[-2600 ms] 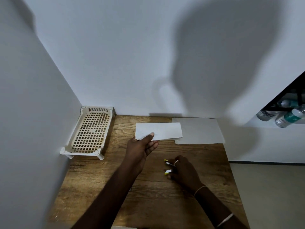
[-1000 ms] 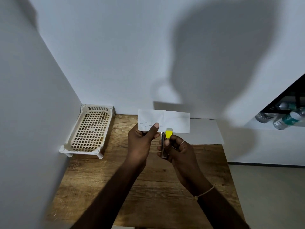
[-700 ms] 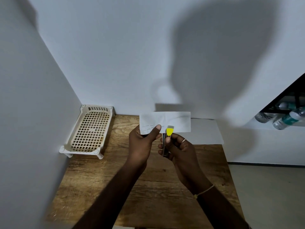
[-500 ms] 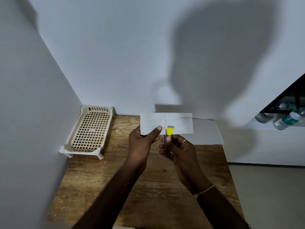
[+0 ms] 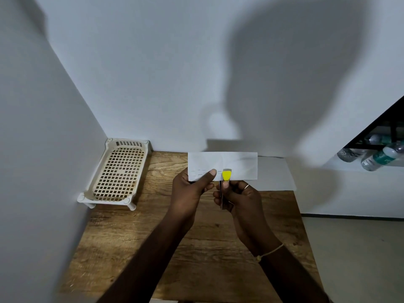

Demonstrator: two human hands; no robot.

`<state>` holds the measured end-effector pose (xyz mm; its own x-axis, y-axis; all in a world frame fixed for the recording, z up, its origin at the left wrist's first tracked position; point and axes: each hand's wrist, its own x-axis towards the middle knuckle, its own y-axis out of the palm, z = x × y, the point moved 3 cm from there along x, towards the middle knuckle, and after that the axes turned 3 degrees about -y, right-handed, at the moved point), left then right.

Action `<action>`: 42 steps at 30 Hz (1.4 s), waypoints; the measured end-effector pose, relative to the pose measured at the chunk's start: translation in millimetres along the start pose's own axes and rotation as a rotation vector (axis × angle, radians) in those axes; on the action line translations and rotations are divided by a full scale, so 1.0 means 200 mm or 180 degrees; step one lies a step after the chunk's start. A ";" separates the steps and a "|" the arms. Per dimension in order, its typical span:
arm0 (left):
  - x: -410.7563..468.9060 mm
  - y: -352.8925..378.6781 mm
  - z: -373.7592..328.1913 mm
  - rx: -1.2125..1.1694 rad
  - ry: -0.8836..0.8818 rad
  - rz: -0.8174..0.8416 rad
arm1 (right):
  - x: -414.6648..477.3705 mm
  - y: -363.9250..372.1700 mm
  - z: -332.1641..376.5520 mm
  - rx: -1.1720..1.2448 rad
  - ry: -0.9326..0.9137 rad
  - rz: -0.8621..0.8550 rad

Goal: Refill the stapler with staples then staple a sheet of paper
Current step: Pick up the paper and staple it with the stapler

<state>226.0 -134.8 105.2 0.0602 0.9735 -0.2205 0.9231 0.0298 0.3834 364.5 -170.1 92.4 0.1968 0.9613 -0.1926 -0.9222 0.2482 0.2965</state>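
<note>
At frame centre, the left hand (image 5: 192,189) pinches the folded paper (image 5: 231,164) taut while the right hand's (image 5: 242,197) grip holds the yellow-tipped stapler (image 5: 225,182) at its lower edge, likely to staple

stapler (image 5: 225,186) mostly hidden in right hand (image 5: 242,197), bottles (image 5: 380,154) cut off

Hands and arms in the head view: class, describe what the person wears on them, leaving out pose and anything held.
Both forearms are bare, with no sleeves in view. The right hand has a thin pale ring on one finger, and a thin light string bracelet circles its wrist. The left hand wears nothing visible.
</note>
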 end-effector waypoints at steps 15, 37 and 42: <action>0.00 0.03 0.06 -0.0052 0.0079 0.0299 | 0.02 0.01 -0.02 -0.0183 0.0009 -0.0110; 0.03 -0.01 0.09 -0.0199 0.0016 0.0103 | 0.00 0.03 -0.04 -0.0217 -0.0007 0.0010; 0.03 -0.02 0.11 -0.0198 -0.0045 -0.0125 | -0.01 0.02 -0.05 -0.0268 -0.0021 0.0131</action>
<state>230.8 -134.0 83.3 0.0302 0.9680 -0.2491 0.8996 0.0824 0.4290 356.0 -172.9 85.0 0.1601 0.9713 -0.1756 -0.9542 0.1979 0.2244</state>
